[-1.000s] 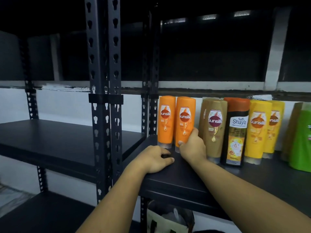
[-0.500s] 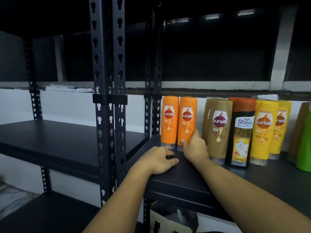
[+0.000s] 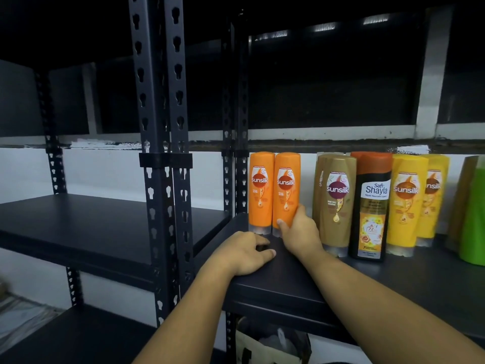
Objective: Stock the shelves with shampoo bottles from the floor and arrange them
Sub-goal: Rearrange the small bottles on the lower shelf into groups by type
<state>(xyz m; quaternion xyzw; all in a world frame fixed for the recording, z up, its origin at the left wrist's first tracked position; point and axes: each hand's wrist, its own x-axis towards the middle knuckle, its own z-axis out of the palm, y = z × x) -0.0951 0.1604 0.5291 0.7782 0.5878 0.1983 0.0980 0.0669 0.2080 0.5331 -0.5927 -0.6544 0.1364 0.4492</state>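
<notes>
**Item: orange Sunsilk bottle (image 3: 286, 190), upright at the left end of the dark metal shelf (image 3: 393, 279), just beside its orange twin (image 3: 261, 190).**
Right hand (image 3: 299, 232) grips its lower body, thumb in front; left hand (image 3: 244, 252) rests loosely curled on the shelf, holding nothing. Likely light, stiff, glossy plastic, slippery: grip mid-body. Shelf board smooth; room dim, wall (image 3: 105, 174) white.

White wall (image 3: 105, 174) runs across the far side. Above it, dark window panes (image 3: 328, 88) in a white frame (image 3: 430, 82), with light streaks (image 3: 324, 27) along the top. Pale bag (image 3: 262, 348) near bottom centre, contents unclear.
</notes>
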